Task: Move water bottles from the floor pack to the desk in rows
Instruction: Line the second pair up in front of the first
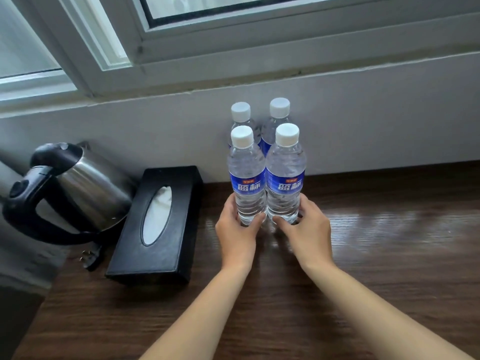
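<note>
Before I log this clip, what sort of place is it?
Likely a hotel room: a dark wooden desk under a window, with an electric kettle, a black tissue box, and four water bottles standing in rows.

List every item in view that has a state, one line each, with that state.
front left bottle: upright, capped, gripped low by left hand
front right bottle: upright, capped, gripped low by right hand
back left bottle: upright, capped, untouched
back right bottle: upright, capped, untouched
kettle: lid shut
tissue box: tissue showing in slot
window: closed
</note>
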Action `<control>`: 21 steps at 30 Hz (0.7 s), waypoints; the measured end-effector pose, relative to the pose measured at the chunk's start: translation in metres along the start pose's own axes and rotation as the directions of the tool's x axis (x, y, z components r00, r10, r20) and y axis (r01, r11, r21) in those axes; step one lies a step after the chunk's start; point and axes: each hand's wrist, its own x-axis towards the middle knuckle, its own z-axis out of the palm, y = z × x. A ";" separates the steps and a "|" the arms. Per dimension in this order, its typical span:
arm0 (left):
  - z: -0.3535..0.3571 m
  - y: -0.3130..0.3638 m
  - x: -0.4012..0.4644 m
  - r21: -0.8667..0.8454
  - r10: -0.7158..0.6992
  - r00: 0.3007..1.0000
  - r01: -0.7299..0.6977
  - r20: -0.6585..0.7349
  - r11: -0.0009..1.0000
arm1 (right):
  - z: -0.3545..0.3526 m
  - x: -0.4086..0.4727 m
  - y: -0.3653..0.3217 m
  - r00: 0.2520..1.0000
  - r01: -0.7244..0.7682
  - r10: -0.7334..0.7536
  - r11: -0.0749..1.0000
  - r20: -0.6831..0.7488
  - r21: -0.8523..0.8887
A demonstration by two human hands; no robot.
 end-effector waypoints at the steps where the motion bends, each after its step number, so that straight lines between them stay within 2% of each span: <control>1: 0.000 0.000 0.002 -0.003 -0.005 1.000 0.005 0.000 1.000 | 0.001 0.002 -0.001 1.000 0.001 -0.001 1.000 -0.001 -0.004; 21: -0.004 -0.006 0.012 0.043 0.019 0.998 -0.021 0.052 0.999 | 0.002 0.012 -0.004 1.000 0.012 -0.012 1.000 0.005 -0.029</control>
